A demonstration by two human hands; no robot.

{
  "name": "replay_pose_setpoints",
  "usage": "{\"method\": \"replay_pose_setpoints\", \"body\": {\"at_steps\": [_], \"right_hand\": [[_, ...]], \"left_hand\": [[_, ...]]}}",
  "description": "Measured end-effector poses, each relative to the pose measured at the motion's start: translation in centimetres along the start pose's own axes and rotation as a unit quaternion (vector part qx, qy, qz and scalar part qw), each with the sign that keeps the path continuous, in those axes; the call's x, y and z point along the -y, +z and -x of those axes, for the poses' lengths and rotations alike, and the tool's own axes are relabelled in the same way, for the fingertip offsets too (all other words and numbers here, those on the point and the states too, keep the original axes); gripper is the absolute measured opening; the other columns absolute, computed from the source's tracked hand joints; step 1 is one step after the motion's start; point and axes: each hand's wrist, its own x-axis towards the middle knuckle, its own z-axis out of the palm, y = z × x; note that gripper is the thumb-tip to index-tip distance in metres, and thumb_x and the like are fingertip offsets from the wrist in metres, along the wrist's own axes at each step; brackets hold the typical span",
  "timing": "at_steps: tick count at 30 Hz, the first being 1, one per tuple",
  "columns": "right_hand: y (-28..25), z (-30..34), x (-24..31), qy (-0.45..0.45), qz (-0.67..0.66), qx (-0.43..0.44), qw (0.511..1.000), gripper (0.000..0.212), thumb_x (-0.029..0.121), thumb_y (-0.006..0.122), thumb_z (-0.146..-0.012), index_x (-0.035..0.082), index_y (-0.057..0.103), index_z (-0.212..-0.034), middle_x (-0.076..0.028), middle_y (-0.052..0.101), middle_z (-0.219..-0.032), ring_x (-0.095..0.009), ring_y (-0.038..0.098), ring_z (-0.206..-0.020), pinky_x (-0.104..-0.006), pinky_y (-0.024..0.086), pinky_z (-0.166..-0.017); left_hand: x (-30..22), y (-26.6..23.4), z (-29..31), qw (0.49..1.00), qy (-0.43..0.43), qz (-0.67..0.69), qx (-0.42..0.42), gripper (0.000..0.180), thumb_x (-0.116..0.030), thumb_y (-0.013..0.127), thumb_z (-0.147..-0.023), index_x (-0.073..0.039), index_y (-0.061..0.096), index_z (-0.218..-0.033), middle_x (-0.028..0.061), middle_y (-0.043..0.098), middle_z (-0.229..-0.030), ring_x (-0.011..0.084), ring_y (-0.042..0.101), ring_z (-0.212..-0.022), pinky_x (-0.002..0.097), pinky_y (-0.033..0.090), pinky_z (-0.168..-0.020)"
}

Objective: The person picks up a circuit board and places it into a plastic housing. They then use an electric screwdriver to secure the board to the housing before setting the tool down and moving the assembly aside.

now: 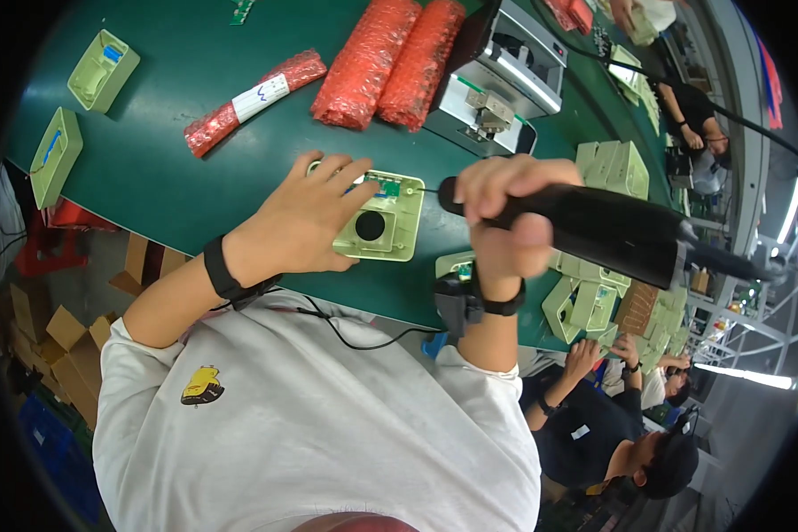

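Note:
A pale green plastic housing (405, 238) lies open side up on the table, with a green circuit board (388, 187) and a black round part (370, 225) inside. My left hand (306, 213) spans its left side, fingers over the far edge and thumb at the near edge, gripping it. My right hand (510, 199) is wrapped round a black electric screwdriver (607, 222), held nearly level. Its thin bit points left and reaches the housing's far right corner; whether it touches a screw there is too small to tell.
Red bubble-wrap rolls (368, 62) and a metal-topped machine (496, 89) stand at the back. Two green housings (103, 73) lie far left; more are stacked right (612, 168). A green table (186, 191) carries them. A co-worker (594, 426) works at the right.

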Motion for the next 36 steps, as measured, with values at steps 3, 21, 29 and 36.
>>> {"method": "replay_pose_setpoints", "body": {"at_steps": [3,21,29,36], "right_hand": [[0.3,1.3,-1.4,0.027,0.025,0.0,0.999,0.041,0.036,0.076,-0.096,0.006,0.049,-0.103,-0.007,0.053,-0.07,-0.018,0.05,-0.053,-0.0374,0.048,-0.057],[0.8,2.4,-2.7,0.075,0.041,-0.006,0.996,0.043,0.034,0.078,-0.094,0.003,0.049,-0.103,-0.008,0.053,-0.07,-0.019,0.051,-0.056,-0.0362,0.048,-0.056],[0.3,3.0,-3.0,0.067,0.022,-0.01,0.997,0.044,0.036,0.078,-0.093,0.004,0.051,-0.104,-0.008,0.054,-0.071,-0.019,0.051,-0.056,-0.0371,0.048,-0.056],[-3.4,-2.7,-0.5,-0.044,-0.022,0.022,0.999,0.038,0.038,0.073,-0.097,0.006,0.052,-0.103,-0.008,0.054,-0.07,-0.019,0.052,-0.055,-0.0387,0.048,-0.055]], "left_hand": [[-0.3,1.1,-0.7,1.0,0.018,-0.008,-0.009,0.085,-0.032,0.091,-0.063,-0.003,0.06,-0.136,0.0174,0.053,-0.146,0.0363,0.05,-0.135,0.0507,0.038,-0.115],[0.0,1.5,-0.7,0.999,0.009,0.032,-0.015,0.079,-0.033,0.089,-0.064,-0.003,0.063,-0.132,0.0177,0.054,-0.147,0.0367,0.049,-0.136,0.0515,0.041,-0.112],[1.7,0.2,1.1,0.997,-0.008,0.08,-0.014,0.095,-0.024,0.092,-0.062,-0.004,0.052,-0.145,0.021,0.048,-0.152,0.0412,0.045,-0.142,0.052,0.039,-0.117],[2.2,1.7,-0.2,0.97,-0.038,0.24,-0.012,0.105,-0.021,0.093,-0.067,0.003,0.036,-0.153,0.028,0.046,-0.151,0.0449,0.048,-0.142,0.0509,0.038,-0.121]]}}
